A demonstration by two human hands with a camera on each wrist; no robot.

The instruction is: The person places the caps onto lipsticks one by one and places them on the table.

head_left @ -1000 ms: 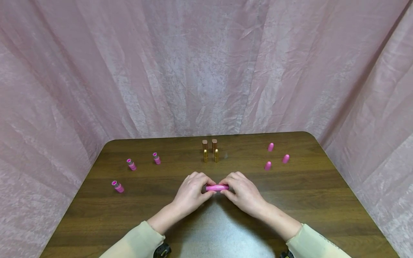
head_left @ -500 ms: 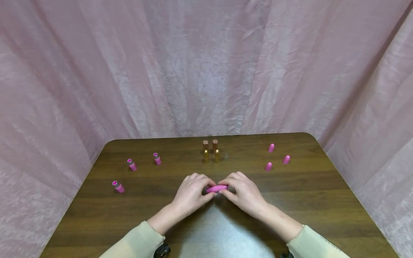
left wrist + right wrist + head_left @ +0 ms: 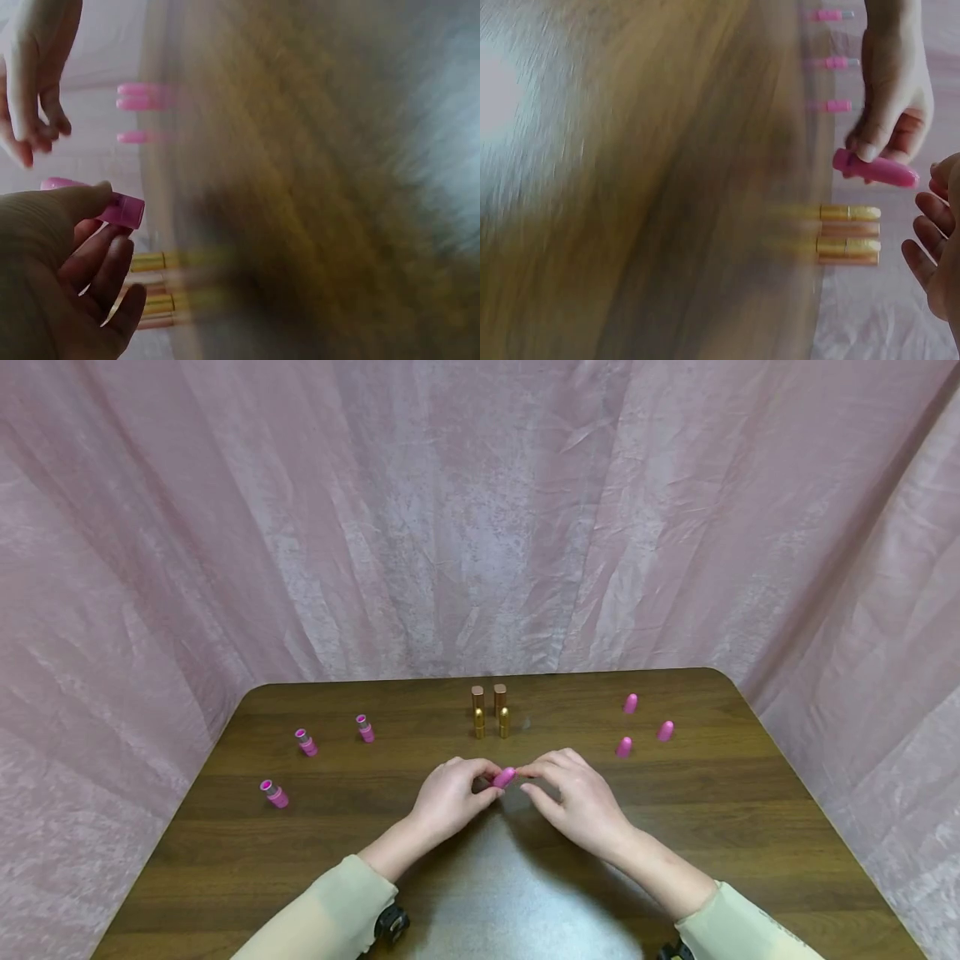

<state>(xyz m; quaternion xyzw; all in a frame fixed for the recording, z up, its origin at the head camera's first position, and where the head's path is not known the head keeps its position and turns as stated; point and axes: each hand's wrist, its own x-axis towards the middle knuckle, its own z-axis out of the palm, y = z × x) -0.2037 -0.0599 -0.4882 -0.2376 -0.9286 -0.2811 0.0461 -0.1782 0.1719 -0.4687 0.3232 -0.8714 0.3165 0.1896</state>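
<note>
In the head view my left hand (image 3: 452, 797) pinches a closed pink lipstick (image 3: 505, 777) between thumb and fingers, above the middle of the table. It is tilted, its rounded cap end pointing up and to the right. The right wrist view shows the whole lipstick (image 3: 885, 171), cap and base joined in one piece. My right hand (image 3: 577, 802) is just right of the cap end with its fingers loosely extended and nothing held. In that wrist view a gap separates its fingers (image 3: 932, 232) from the lipstick.
Three uncapped pink lipstick bases with silver collars stand at the left, one being the nearest base (image 3: 274, 794). Three pink caps stand at the right, among them the front cap (image 3: 624, 747). Gold tubes (image 3: 479, 723) and copper tubes (image 3: 500, 696) stand at the back centre of the wooden table (image 3: 750, 827).
Both hands held the lipstick level between them earlier. The right hand has since let go and drawn slightly right, while the left has lifted and tilted the lipstick.
</note>
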